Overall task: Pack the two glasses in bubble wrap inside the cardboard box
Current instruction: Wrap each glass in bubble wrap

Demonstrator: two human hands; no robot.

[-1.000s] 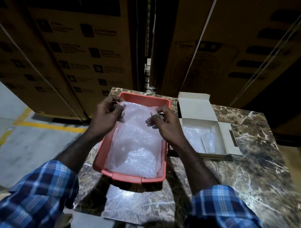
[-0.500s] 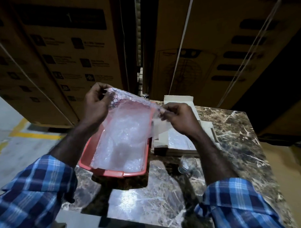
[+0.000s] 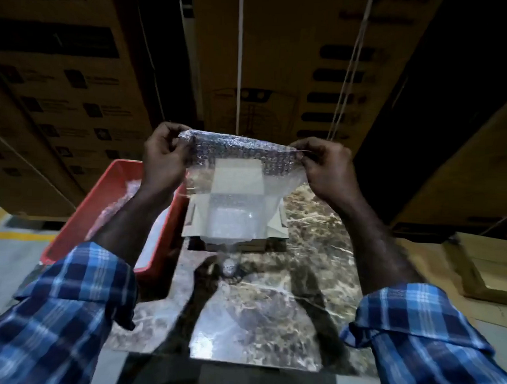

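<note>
The left hand (image 3: 164, 157) pinches the top left corner of a bubble wrap sheet (image 3: 235, 174), and the right hand (image 3: 326, 168) pinches its top right corner; the sheet hangs stretched between them above the bench (image 3: 310, 251). Seen through it, at 12 o'clock from the sheet's lower edge, sits the open cardboard box (image 3: 277, 230). A glass (image 3: 229, 267) stands at 6 o'clock from the box. A red tray (image 3: 103, 192) holding more wrap lies at 9 o'clock.

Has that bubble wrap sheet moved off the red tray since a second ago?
Yes. The bubble wrap sheet, pinched by the left hand and right hand, has gone up and right from the red tray, now hanging over the cardboard box.
</note>
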